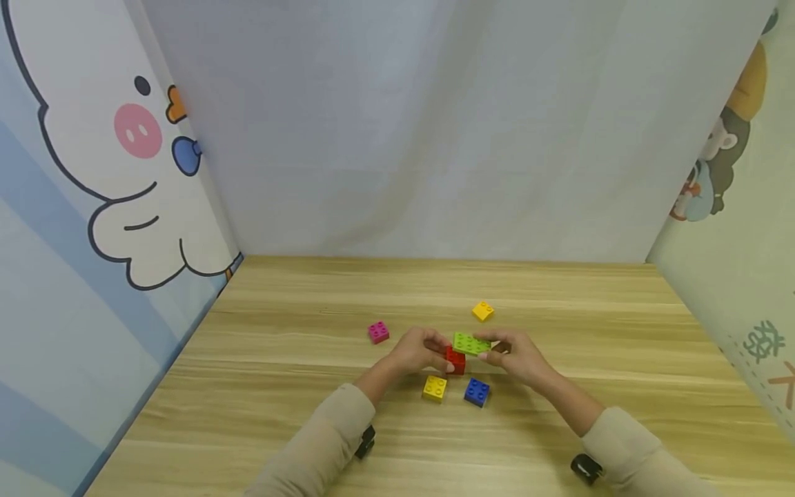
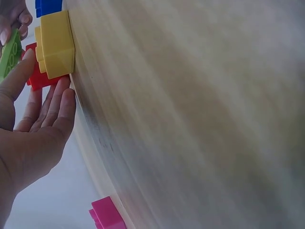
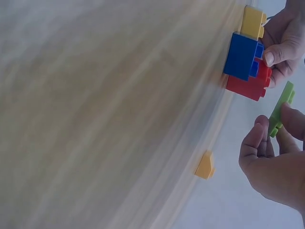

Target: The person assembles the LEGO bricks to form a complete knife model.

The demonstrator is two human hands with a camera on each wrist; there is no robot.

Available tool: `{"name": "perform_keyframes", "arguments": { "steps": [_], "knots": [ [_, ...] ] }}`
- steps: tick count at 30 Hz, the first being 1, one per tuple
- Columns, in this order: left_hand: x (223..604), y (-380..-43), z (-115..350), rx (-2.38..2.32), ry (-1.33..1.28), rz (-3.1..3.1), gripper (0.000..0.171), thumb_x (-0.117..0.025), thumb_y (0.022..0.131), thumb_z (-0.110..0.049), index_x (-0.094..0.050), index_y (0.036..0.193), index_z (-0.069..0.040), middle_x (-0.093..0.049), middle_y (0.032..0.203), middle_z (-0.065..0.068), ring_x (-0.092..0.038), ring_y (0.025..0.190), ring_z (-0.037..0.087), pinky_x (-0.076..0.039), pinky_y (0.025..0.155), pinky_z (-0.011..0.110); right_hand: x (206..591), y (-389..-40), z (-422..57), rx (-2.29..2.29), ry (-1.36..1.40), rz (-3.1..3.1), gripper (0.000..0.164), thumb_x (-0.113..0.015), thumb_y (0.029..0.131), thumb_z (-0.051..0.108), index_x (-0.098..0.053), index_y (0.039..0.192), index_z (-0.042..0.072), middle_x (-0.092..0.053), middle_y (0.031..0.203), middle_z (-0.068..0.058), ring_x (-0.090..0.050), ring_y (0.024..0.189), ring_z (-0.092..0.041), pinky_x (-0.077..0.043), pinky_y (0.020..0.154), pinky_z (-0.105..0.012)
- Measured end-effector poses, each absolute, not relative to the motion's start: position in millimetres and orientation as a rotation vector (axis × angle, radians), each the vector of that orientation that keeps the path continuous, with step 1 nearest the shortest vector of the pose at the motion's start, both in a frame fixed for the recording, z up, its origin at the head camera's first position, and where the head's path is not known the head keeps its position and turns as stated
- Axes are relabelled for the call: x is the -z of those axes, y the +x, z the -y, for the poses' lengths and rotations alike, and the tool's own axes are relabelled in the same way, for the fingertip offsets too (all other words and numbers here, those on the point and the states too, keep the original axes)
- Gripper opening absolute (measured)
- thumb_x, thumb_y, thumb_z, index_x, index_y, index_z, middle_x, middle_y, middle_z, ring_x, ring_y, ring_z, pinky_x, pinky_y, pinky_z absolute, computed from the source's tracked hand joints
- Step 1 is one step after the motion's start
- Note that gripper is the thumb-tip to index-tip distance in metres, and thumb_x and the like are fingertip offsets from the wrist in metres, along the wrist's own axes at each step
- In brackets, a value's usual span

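Observation:
Near the middle of the table, my left hand [image 1: 417,351] grips a red toy brick [image 1: 456,364] between thumb and fingers. The red brick rests on the wood in the right wrist view. My right hand [image 1: 523,359] pinches a thin lime-green building plate [image 1: 466,342] by its right end. This plate is held just above the red brick, studs up, and covers part of it in the head view; the right wrist view shows a gap between them. In front of the hands sit a yellow brick [image 1: 434,388] and a blue brick [image 1: 476,391].
A pink brick [image 1: 378,332] lies to the left of my left hand. Behind my right hand is a small yellow brick [image 1: 482,310], sloped on one side. The wooden table [image 1: 279,331] ends at a pale curtain [image 1: 397,172].

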State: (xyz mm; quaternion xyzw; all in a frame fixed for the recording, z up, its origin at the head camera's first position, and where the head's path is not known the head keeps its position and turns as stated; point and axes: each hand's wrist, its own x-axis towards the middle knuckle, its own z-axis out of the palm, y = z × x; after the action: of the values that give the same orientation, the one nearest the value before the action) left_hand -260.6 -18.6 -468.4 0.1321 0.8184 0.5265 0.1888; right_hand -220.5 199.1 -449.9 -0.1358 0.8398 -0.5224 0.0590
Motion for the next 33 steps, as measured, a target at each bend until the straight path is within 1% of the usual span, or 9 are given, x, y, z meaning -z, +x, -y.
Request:
{"name": "perform_keyframes", "arguments": {
  "steps": [4,14,19,22,27,33],
  "knots": [
    [468.4,-261.3,18.1,-1.484,0.372,-2.295,0.033,-0.08,0.07,0.0,-0.063,0.099,0.0,-0.065,0.09,0.005,-0.062,0.085,0.018,-0.049,0.079,0.031,453.3,-223.5,-197.4,1.575,-0.424,-2.545,0.034,-0.065,0.085,0.002,-0.06,0.118,-0.003,-0.059,0.115,-0.019,-0.058,0.08,-0.022,-0.05,0.064,-0.036],
    [467.1,-259.8,18.4,-1.496,0.407,-2.275,0.032,-0.078,0.07,0.003,-0.062,0.098,0.003,-0.065,0.092,0.007,-0.062,0.086,0.019,-0.05,0.078,0.03,455.2,-225.1,-191.0,1.578,-0.459,-2.515,0.034,-0.065,0.085,0.001,-0.06,0.118,-0.003,-0.059,0.115,-0.018,-0.057,0.08,-0.023,-0.05,0.064,-0.036],
    [467.1,-258.6,19.3,-1.477,0.423,-2.283,0.031,-0.078,0.071,0.002,-0.062,0.097,0.001,-0.064,0.091,0.004,-0.061,0.086,0.018,-0.049,0.079,0.031,457.5,-225.2,-187.2,1.571,-0.472,-2.515,0.034,-0.066,0.084,0.0,-0.06,0.117,-0.003,-0.058,0.113,-0.018,-0.057,0.079,-0.022,-0.05,0.064,-0.034],
    [468.6,-258.4,19.6,-1.471,0.441,-2.289,0.03,-0.078,0.07,0.002,-0.062,0.095,0.0,-0.065,0.09,0.005,-0.062,0.085,0.018,-0.05,0.078,0.031,459.3,-225.1,-185.3,1.553,-0.473,-2.52,0.034,-0.066,0.083,0.0,-0.061,0.116,-0.003,-0.058,0.112,-0.017,-0.057,0.078,-0.021,-0.05,0.064,-0.031],
    [468.1,-257.3,19.3,-1.473,0.43,-2.288,0.033,-0.079,0.07,0.002,-0.061,0.098,0.0,-0.065,0.091,0.006,-0.061,0.084,0.017,-0.05,0.078,0.032,458.9,-224.0,-183.6,1.522,-0.475,-2.54,0.034,-0.067,0.083,0.001,-0.062,0.116,-0.002,-0.057,0.113,-0.017,-0.057,0.077,-0.021,-0.049,0.061,-0.029],
    [467.0,-256.4,19.1,-1.454,0.41,-2.302,0.036,-0.079,0.07,0.001,-0.061,0.101,-0.001,-0.065,0.089,0.005,-0.06,0.083,0.017,-0.049,0.078,0.032,458.5,-224.9,-182.6,1.499,-0.503,-2.541,0.035,-0.068,0.083,0.004,-0.061,0.117,-0.002,-0.056,0.117,-0.019,-0.058,0.078,-0.02,-0.05,0.063,-0.029]
  ]
}}
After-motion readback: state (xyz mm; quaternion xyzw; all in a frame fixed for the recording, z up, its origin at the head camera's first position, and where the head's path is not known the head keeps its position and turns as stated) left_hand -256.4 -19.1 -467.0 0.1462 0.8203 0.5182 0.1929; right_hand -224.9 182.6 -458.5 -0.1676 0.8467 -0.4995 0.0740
